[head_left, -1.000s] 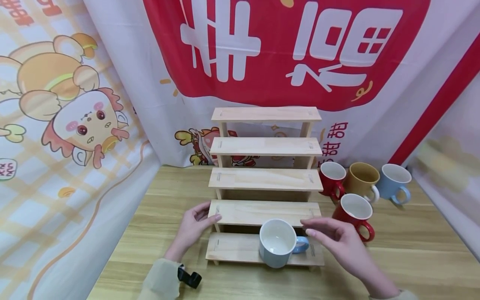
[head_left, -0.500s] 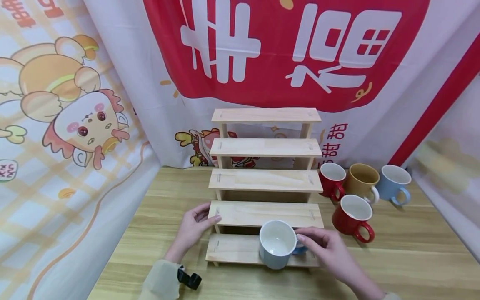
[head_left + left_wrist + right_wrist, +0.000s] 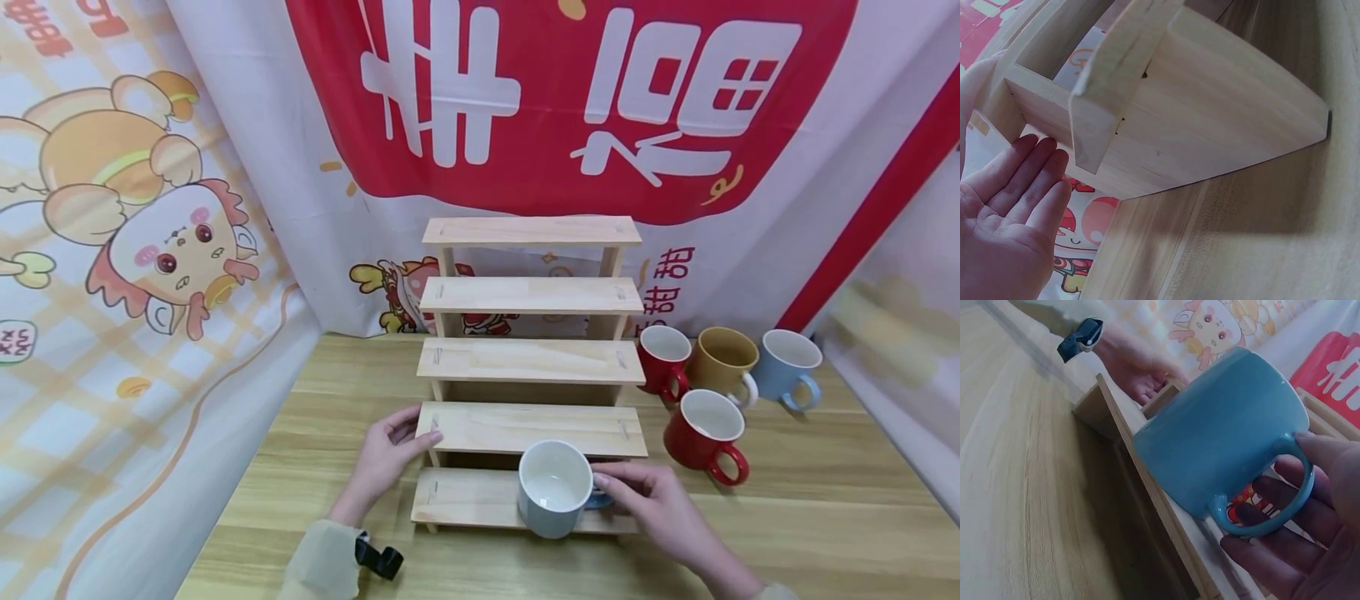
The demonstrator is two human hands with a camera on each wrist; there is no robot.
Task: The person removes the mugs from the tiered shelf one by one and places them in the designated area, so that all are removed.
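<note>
A light blue mug (image 3: 552, 518) with a white inside stands upright on the lowest step of the wooden stepped shelf (image 3: 517, 361). My right hand (image 3: 660, 507) pinches its handle, thumb at the top where the handle meets the body. In the right wrist view, fingers lie behind the handle of the blue mug (image 3: 1222, 425), whose base sits along the step's front edge. At the shelf's left side, my left hand (image 3: 386, 457) holds the end of the second step, thumb on top. The left wrist view shows its other fingers extended beside the shelf (image 3: 1166, 119).
To the right of the shelf stand two red mugs (image 3: 693, 440), a tan mug (image 3: 716, 367) with a white handle, and another light blue mug (image 3: 780, 367). Wood-grain tabletop (image 3: 300, 500) lies around the shelf. A printed cloth (image 3: 600, 192) hangs behind.
My right hand has moved left and a little down from beside the blue mug, and now pinches its handle. The mug and my left hand stay in place.
</note>
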